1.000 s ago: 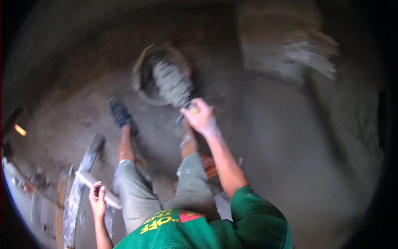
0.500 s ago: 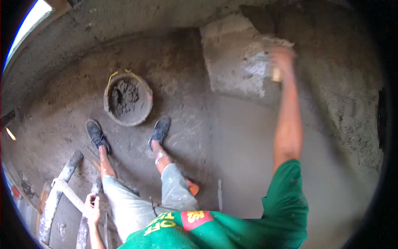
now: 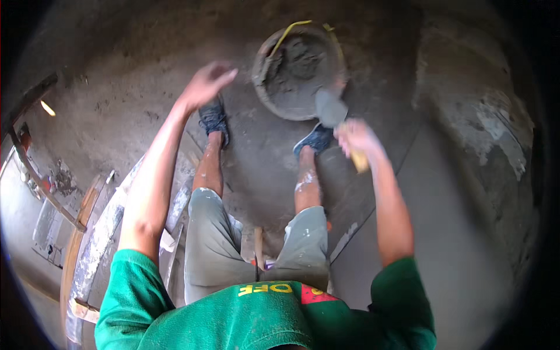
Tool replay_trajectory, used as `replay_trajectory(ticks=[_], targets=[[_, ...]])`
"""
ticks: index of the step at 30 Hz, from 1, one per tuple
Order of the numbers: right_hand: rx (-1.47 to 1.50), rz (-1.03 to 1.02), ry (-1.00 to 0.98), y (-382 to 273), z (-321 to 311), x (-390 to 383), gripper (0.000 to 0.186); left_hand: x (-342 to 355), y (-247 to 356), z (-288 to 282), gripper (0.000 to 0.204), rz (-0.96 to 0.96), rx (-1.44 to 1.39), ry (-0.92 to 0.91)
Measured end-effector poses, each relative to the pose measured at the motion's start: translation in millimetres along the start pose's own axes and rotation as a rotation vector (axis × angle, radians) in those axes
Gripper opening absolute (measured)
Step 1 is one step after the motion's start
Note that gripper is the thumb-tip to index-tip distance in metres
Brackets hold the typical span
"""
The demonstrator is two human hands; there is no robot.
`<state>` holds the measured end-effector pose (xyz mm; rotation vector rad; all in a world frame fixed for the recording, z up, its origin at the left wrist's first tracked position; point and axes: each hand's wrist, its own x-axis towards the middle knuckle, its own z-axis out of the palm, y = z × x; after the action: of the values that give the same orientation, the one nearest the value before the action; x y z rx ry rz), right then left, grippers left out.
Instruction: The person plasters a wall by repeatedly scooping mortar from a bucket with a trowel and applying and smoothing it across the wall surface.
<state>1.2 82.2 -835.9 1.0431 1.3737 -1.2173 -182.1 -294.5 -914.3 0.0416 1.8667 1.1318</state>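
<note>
My right hand point(image 3: 357, 140) is wrapped round the yellowish handle of a trowel point(image 3: 331, 108). The trowel's grey blade reaches over the near right rim of a round bucket point(image 3: 269, 100). Wet grey mortar point(image 3: 300, 61) sits inside, piled toward the far left, and a yellow handle arches at the bucket's far side. My left hand point(image 3: 208, 86) is held out left of the bucket, apart from it and above my left shoe. It is slightly blurred, with fingers and thumb apart and nothing in them.
My shoes point(image 3: 214, 121) stand on the rough floor just short of the bucket. A wooden ladder-like frame point(image 3: 96, 251), spattered white, leans at the left. On the right is a smooth grey plastered surface point(image 3: 402, 245), with a rougher patch point(image 3: 496, 128) beyond it.
My right hand has come from the rough patch on the right to the bucket with the trowel. My left hand has left the wooden frame and moved forward. The view has turned left.
</note>
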Motion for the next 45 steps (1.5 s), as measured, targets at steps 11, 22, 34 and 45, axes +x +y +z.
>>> replay_trajectory(ticks=[11, 22, 34, 45], targets=[[-1.298, -0.231, 0.358, -12.0, 63.1, 84.2, 0.023, 121.4, 18.6, 87.7, 0.041, 0.087, -0.284, -0.063], [-0.806, -0.447, 0.622, 123.0, 65.0, 149.6, 0.028, 59.6, -2.7, 186.1, 0.058, 0.170, -0.519, -0.075], [-0.075, -0.811, 0.913, 75.9, 82.3, 151.6, 0.031, 89.9, -30.5, 148.1, 0.045, 0.092, -0.522, 0.101], [-0.603, -0.973, 0.899, 35.2, 38.9, -40.1, 0.028, 3.3, 19.4, 70.7, 0.077, -0.157, -0.434, 0.260]])
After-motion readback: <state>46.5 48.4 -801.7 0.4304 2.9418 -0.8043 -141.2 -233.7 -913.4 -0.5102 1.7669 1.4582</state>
